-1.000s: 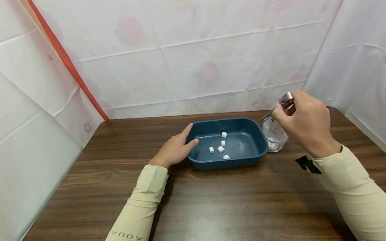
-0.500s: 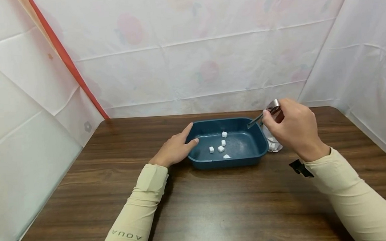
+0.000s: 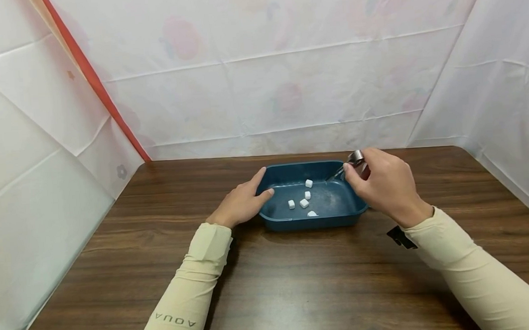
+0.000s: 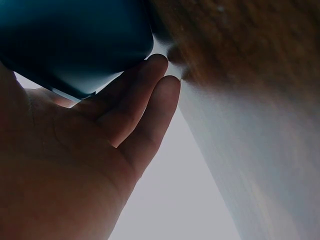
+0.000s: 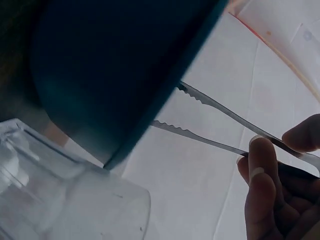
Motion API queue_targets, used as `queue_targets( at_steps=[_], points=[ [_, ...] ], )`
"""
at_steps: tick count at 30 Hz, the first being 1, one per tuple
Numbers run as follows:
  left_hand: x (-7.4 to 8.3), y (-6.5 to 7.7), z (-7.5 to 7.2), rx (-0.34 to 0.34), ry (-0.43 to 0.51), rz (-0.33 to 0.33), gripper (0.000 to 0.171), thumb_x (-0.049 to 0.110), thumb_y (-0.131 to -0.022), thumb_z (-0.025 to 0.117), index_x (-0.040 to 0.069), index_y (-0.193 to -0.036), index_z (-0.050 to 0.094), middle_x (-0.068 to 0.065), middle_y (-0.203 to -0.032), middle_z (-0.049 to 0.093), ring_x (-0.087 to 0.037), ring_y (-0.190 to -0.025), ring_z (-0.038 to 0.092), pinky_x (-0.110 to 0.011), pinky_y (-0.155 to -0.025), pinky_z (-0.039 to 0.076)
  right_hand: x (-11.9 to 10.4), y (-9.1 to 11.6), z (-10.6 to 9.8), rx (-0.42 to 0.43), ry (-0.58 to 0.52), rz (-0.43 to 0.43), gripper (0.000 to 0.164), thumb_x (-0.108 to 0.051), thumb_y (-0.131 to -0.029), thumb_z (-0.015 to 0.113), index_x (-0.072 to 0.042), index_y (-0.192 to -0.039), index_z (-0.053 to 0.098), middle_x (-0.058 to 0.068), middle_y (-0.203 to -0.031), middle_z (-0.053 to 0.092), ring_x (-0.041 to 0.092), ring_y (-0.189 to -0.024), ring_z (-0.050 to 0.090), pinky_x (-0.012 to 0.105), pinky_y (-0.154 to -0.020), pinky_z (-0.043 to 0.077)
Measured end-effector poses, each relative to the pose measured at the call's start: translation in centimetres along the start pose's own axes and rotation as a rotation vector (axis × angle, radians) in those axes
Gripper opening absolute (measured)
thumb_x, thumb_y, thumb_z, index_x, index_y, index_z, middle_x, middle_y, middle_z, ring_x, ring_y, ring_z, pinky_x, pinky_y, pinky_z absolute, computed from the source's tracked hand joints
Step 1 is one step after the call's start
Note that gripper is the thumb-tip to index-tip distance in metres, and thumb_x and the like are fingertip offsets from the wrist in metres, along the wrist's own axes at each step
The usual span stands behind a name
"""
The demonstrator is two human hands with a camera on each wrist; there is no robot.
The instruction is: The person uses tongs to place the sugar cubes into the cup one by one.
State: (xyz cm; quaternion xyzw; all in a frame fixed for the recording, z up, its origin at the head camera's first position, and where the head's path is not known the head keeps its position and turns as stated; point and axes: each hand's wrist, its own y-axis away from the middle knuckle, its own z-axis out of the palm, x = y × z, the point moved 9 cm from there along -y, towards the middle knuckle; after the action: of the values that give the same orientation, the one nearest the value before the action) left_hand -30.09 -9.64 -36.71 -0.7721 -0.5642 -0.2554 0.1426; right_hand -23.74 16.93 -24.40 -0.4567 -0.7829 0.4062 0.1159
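Observation:
A dark blue rectangular basin (image 3: pixel 310 223) stands on the table with several small white cubes (image 3: pixel 304 203) on its floor. My left hand (image 3: pixel 238 202) rests at its left end, fingers fairly straight along the outer wall and thumb over the rim. My right hand (image 3: pixel 384 186) holds metal tongs (image 3: pixel 355 157) between thumb and fingers, pointing down into the basin's right part. In the right wrist view the two arms of the tongs (image 5: pixel 225 112) stand apart; their tips are hidden by the basin wall (image 5: pixel 115 85). Whether anything is between the tips, I cannot tell.
A clear container (image 5: pixel 90 200) with white pieces inside stands beside the basin's right end; in the head view my right hand hides it. The wooden table (image 3: pixel 271 284) ends against white patterned sheeting (image 3: pixel 242 86) at the back and sides.
My right hand has moved left and down with the tongs, from above the clear container to over the basin's right part. The left hand and cubes have stayed put.

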Motion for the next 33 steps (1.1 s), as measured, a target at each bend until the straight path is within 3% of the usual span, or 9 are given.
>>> queue_targets(
  at_steps=[4,8,24,33],
  points=[
    [-0.1,0.0,0.0,0.002,0.005,-0.004,0.073,0.05,-0.104,0.046,0.027,-0.163,0.011,-0.006,-0.161,0.033,-0.032,-0.142,0.038,-0.055,-0.111,0.034,0.0,0.2,0.8,-0.039,-0.034,0.014,0.012,-0.018,-0.089,0.071,-0.006,-0.088,0.068,0.001,-0.063,0.052,0.015,-0.053,0.047,0.034,-0.048,0.038],
    [-0.2,0.1,0.0,0.003,0.007,-0.017,0.073,0.051,-0.104,0.046,0.028,-0.163,0.01,-0.006,-0.16,0.033,-0.032,-0.142,0.038,-0.055,-0.111,0.034,0.0,0.3,1.6,-0.075,-0.081,0.032,0.017,-0.018,-0.091,0.07,-0.005,-0.101,0.073,0.0,-0.064,0.054,0.013,-0.054,0.046,0.032,-0.048,0.037],
    [-0.1,0.0,0.0,0.003,0.008,-0.007,0.074,0.05,-0.104,0.046,0.024,-0.163,0.012,-0.007,-0.16,0.033,-0.032,-0.142,0.039,-0.055,-0.111,0.035,0.9,1.2,3.8,-0.123,-0.152,0.095,0.023,-0.015,-0.093,0.072,-0.002,-0.113,0.069,0.001,-0.064,0.06,0.01,-0.051,0.049,0.029,-0.046,0.04],
    [0.0,0.0,0.1,0.002,0.003,-0.001,0.074,0.052,-0.104,0.045,0.026,-0.163,0.011,-0.005,-0.162,0.03,-0.032,-0.144,0.036,-0.055,-0.112,0.033,1.0,1.6,4.8,-0.161,-0.187,0.079,0.022,-0.014,-0.094,0.072,-0.002,-0.112,0.07,-0.001,-0.067,0.064,0.007,-0.051,0.053,0.028,-0.046,0.042]
  ],
)
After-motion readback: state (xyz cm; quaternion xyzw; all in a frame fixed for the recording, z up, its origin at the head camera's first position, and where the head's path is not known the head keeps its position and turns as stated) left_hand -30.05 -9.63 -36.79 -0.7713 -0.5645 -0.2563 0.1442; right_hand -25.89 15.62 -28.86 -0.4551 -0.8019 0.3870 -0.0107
